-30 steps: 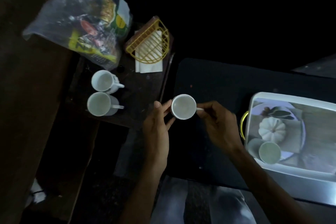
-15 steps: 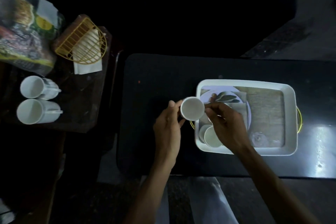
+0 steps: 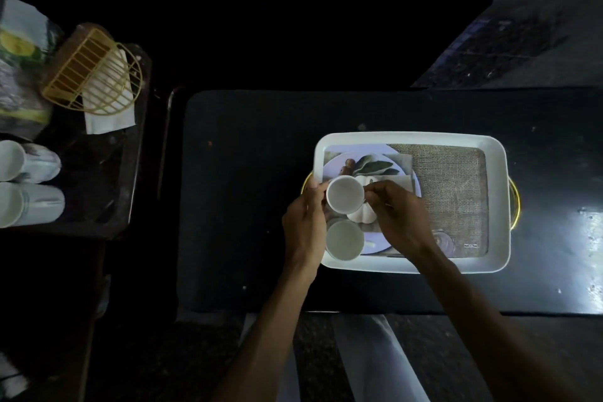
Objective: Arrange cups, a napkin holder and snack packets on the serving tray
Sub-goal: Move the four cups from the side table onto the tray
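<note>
A white serving tray with a printed base and gold handles lies on the black table. Both hands hold a white cup above the tray's left end: my left hand grips its left side, my right hand pinches its handle. A second white cup stands in the tray's near-left corner, just below the held one. Two more white cups stand on the side table at far left. A yellow wire napkin holder with white napkins lies there, next to a bag of snack packets.
The black table has bare surface left of the tray and a glossy patch at right. The dark wooden side table stands apart to its left with a narrow gap between. My legs show below the table's near edge.
Both hands have carried the cup rightward from the side table, from beside the tray's left rim to over the tray's left end. The view has shifted right.
</note>
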### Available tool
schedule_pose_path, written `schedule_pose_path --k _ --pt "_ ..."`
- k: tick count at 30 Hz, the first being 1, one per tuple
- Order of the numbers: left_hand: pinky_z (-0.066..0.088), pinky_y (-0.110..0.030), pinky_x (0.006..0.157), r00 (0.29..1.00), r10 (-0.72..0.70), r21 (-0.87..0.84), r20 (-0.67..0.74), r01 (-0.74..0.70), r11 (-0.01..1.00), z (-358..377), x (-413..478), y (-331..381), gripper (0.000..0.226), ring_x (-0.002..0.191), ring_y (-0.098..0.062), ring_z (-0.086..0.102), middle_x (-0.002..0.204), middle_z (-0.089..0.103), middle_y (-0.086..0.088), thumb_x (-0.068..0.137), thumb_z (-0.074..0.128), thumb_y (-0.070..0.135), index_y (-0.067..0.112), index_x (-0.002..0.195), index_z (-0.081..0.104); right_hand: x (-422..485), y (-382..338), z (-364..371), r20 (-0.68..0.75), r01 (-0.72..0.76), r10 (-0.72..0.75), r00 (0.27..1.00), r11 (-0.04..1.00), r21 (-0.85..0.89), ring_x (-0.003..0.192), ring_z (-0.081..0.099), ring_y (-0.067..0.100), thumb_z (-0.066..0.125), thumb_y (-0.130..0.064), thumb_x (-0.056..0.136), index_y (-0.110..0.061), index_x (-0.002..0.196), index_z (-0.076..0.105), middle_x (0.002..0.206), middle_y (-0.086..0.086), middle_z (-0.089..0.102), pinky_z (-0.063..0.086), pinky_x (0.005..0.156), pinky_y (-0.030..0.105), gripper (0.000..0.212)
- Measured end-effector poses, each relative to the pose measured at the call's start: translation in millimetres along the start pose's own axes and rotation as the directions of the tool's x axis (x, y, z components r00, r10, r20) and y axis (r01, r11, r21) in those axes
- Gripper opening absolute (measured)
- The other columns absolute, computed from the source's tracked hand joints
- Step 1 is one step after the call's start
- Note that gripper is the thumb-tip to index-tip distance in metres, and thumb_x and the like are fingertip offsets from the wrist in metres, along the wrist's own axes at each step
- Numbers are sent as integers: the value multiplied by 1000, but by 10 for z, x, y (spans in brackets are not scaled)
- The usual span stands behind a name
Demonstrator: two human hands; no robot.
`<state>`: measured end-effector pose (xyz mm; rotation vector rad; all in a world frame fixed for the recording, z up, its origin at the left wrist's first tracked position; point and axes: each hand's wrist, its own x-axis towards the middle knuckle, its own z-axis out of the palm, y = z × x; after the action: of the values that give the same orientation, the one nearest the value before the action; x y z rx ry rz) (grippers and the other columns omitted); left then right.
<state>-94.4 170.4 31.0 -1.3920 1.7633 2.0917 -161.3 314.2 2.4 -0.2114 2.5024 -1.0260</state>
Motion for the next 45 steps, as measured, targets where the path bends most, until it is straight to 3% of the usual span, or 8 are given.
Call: schedule_pose_path --k 10,16,20,24,28,34,41,45 --pt "54 -14 77 1000 -15 55 -23 17 998 38 90 -141 40 94 2 73 96 76 16 107 36 45 39 94 73 21 177 97 57 -31 29 998 999 43 83 65 10 62 -16 94 -11 102 71 94 0 75 41 65 0 12" --pt "55 -25 88 999 -28 58 -33 30 998 32 137 -199 42 100 -8 72 103 77 4 107 37 44 27 104 75 54 223 142 67 -24 20 998 998 54 83 66 10 62 -15 94 -12 100 70 93 -1 75 41 64 1 10" --pt "54 -17 81 999 -31 78 -21 32 996 34 126 -204 41 95 -1 71 101 75 9 107 36 45 30 104 74 43 251 161 63 -16 14 998 999 35 83 67 12 63 -15 94 -10 101 70 92 0 75 41 65 8 11" --pt "53 -33 98 1000 -28 91 -13 29 995 8 98 -172 48 109 -16 69 114 74 0 107 35 46 20 118 73 31 256 146 80 -23 20 997 999 36 89 68 13 62 -13 94 -10 102 69 95 1 75 41 67 2 11" --pt "53 -22 95 999 -33 -36 4 33 999 -92 63 -97 51 112 -7 65 117 68 9 107 32 46 16 130 66 -2 150 75 -15 37 -37 999 999 -7 89 64 12 65 -17 93 -12 110 67 107 0 73 42 75 19 18" --pt "53 -29 100 998 8 -219 -70 -23 975 -489 4 9 58 123 -10 63 136 65 2 104 28 54 18 137 60 -70 -184 -5 -83 98 -90 992 990 99 100 59 -7 67 -19 92 -19 115 64 108 -25 63 45 85 5 24" --pt "55 -32 101 970 118 -241 -214 -170 956 -1251 -167 209 68 121 -8 65 134 68 1 92 34 62 17 136 62 -183 -760 327 -33 146 -143 989 980 132 108 66 20 66 -14 92 -15 118 65 118 -5 65 54 94 40 25" --pt "56 -29 99 929 170 -236 -328 -255 938 -1857 -231 345 60 120 -10 67 130 70 -1 95 33 55 16 129 64 -240 -1180 676 37 188 -193 981 977 100 84 68 10 68 -18 90 -21 114 67 98 0 71 49 79 12 23"
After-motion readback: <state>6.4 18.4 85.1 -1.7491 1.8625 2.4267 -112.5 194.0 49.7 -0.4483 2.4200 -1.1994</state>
